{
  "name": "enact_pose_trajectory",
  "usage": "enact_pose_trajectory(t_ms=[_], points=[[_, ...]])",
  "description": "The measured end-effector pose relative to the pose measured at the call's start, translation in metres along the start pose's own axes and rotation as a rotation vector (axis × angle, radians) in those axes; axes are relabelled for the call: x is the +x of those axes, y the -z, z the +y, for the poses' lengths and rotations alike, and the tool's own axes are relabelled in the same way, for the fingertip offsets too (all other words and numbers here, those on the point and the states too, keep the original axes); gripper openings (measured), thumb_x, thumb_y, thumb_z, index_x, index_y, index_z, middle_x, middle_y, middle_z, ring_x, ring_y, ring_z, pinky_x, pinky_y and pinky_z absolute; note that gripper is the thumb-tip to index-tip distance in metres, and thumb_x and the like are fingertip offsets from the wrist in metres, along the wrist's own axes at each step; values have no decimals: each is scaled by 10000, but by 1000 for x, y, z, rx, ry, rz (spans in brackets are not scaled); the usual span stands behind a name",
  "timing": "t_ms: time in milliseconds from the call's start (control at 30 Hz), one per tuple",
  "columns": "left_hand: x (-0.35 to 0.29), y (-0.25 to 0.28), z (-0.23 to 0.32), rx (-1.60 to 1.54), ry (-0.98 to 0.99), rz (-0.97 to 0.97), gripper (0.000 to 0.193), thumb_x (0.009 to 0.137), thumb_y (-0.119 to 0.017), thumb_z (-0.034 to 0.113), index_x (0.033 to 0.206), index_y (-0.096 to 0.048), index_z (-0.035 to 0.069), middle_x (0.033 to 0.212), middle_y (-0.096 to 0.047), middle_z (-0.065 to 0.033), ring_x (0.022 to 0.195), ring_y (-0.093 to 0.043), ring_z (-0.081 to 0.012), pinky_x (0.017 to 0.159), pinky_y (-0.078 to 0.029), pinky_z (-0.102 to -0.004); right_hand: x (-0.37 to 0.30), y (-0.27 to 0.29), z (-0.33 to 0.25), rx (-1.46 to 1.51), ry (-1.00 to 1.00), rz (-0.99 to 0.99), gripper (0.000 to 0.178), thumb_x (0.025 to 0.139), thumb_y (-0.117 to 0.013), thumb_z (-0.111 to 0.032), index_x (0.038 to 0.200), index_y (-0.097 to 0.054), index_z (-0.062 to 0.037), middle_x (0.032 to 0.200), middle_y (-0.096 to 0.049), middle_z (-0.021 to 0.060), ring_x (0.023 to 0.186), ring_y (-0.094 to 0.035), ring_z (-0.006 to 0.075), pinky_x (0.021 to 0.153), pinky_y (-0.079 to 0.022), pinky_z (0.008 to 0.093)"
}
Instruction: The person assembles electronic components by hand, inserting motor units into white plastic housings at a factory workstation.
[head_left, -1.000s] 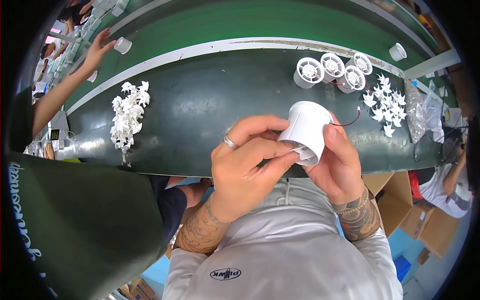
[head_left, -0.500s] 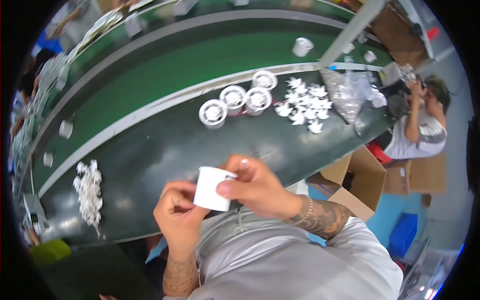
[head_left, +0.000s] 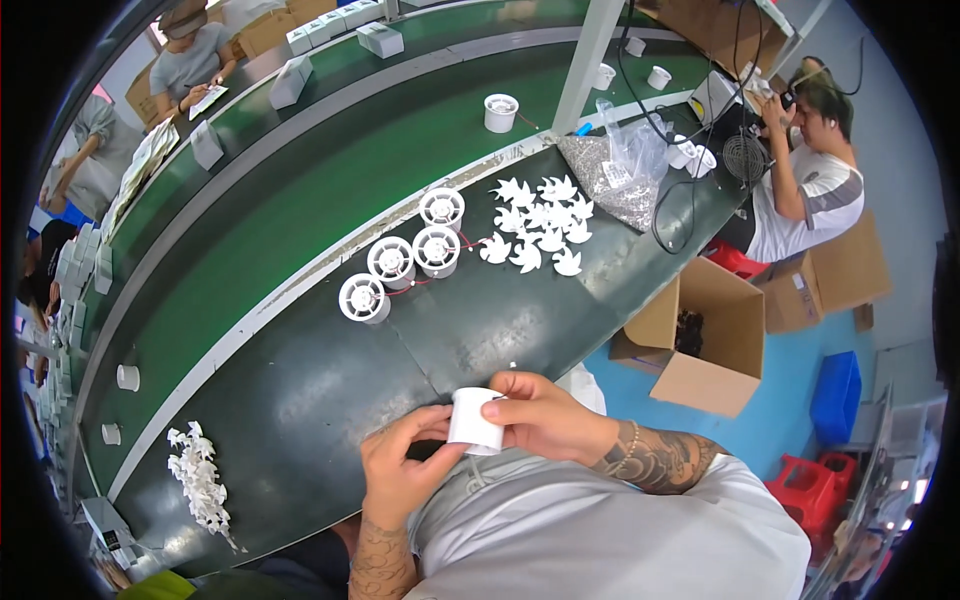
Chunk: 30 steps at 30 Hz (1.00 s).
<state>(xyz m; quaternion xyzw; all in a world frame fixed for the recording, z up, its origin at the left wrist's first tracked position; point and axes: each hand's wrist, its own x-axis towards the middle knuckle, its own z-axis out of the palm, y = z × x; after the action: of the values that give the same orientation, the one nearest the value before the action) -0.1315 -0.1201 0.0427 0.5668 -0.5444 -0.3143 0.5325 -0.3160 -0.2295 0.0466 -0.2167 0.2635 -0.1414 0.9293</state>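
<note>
Both my hands hold a white cylindrical fan housing (head_left: 475, 420) near the table's front edge. My left hand (head_left: 405, 460) pinches its lower left side between thumb and fingertips. On the right, my right hand (head_left: 550, 418) grips the wall, thumb across the front and fingers behind. The inside of the housing is hidden. Farther out on the table stand several similar round housings (head_left: 390, 262) with spoked tops and red wires. Beside them lies a loose group of white fan impellers (head_left: 545, 222).
A pile of small white parts (head_left: 198, 475) lies at the left. The green conveyor belt (head_left: 300, 200) carries a few white housings. A bag of small metal pieces (head_left: 615, 180) sits at the right, near a co-worker (head_left: 815, 170). An open cardboard box (head_left: 740, 345) stands beside the table.
The view has shifted, and the table things appear farther left. My hands still hold the housing, which now looks more upright. The housing on the belt has shifted left in the picture.
</note>
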Motion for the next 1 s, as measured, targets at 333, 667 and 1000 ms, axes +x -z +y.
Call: enact_pose_trajectory(t_ms=[333,667,1000], points=[[30,-39,7,-39,146,-111,584,735,-773,-35,1276,-555,-7,1027,-663,-137,838,-669,-194,698,-588,-296,-38,51,-39,-190,271,267,171,857,-698,-25,944,-566,-88,944,-649,25,851,-643,129,734,-543,302],[8,-3,-38,172,326,196,399,828,-644,-81,1220,-579,-48,956,-647,-104,785,-627,-115,628,-556,-240,-108,318,-261,-1491,996,1810,350,783,-751,-227,1021,-608,-14,929,-664,244,852,-644,388,784,-500,416],[-20,11,-53,88,273,420,263,860,-629,-63,1123,-612,-54,864,-645,-81,707,-626,-106,608,-558,-245,7,133,-239,-1432,1392,1017,194,875,-590,25,1062,-640,30,1076,-654,118,944,-629,194,872,-483,280]])
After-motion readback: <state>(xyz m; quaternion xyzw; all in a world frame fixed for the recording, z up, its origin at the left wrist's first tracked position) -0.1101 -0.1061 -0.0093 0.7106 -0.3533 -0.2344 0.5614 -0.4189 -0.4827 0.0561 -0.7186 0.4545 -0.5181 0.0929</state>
